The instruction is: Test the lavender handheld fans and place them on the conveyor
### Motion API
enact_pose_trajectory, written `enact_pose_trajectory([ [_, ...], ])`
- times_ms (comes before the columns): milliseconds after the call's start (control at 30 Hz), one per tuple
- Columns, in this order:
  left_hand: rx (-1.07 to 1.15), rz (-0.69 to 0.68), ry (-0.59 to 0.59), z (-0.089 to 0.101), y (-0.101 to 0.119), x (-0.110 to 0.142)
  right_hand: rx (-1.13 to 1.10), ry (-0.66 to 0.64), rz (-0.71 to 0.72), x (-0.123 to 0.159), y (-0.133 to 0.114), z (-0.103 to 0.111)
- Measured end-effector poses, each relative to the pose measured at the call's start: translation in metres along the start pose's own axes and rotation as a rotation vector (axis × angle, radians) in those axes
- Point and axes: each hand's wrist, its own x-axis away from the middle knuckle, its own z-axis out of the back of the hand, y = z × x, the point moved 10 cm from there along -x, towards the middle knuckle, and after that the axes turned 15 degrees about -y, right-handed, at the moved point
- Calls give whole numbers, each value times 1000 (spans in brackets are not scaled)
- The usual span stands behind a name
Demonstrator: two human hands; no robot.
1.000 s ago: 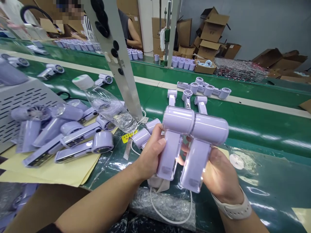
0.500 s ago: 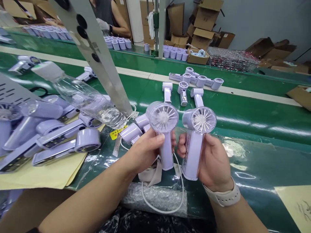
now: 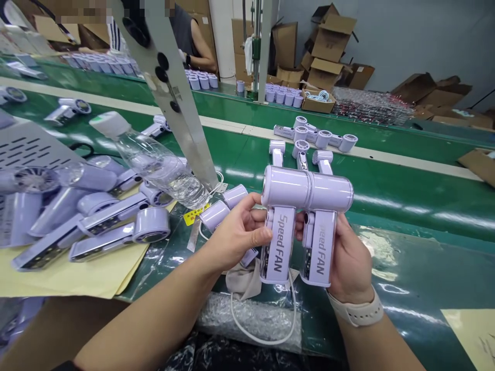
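Observation:
My left hand (image 3: 242,232) is closed on a lilac handheld fan (image 3: 285,242), thumb on the side of its handle. My right hand (image 3: 350,257) grips a second lilac handheld fan (image 3: 323,247) from the right, its fingertips showing between the two handles. Both fans stand upright side by side, their round heads touching end to end. "Speed FAN" lettering faces me on both handles. Below them a white cable (image 3: 266,340) loops over a bubble-wrap strip (image 3: 247,317) and a pale cloth (image 3: 244,281). Just left of my left hand lie more fans (image 3: 214,214).
Many lilac fans (image 3: 112,214) are piled at the left on yellow paper (image 3: 81,275), beside a tilted clear bottle (image 3: 154,159). A metal post (image 3: 181,113) rises behind. Several fans (image 3: 323,138) lie on the green conveyor (image 3: 394,180). Across it, a co-worker's arm (image 3: 203,49) shows.
Both fans have turned from showing their clear ribbed ends to showing their sides and lettering. Their heads, apart before, now touch. The view has shifted slightly left.

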Motion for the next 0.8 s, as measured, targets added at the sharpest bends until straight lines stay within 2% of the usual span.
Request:
enact_pose_trajectory([
  [300, -17, 69, 36, 3, -5, 0, 94, 20, -4, 0, 5, 2],
  [400, -179, 66, 63, 8, -1, 4, 222, -35, 71, 3, -9, 4],
  [467, -447, -22, 98, 10, 13, 7, 477, -127, 188, 10, -29, -3],
  [533, -776, -199, 98, 2, 33, 12, 759, -298, 319, 20, -44, -21],
  [567, -922, -286, 85, -5, 39, 14, 846, -387, 367, 25, -46, -29],
  [633, -1121, -405, 58, -16, 44, 20, 883, -520, 411, 31, -45, -38],
  [700, -1150, -470, 35, -22, 47, 24, 851, -553, 416, 33, -45, -38],
  [733, -1089, -494, 20, -23, 50, 27, 842, -535, 406, 33, -46, -35],
  [800, -842, -473, 54, -14, 58, 31, 820, -437, 348, 33, -51, -22],
])
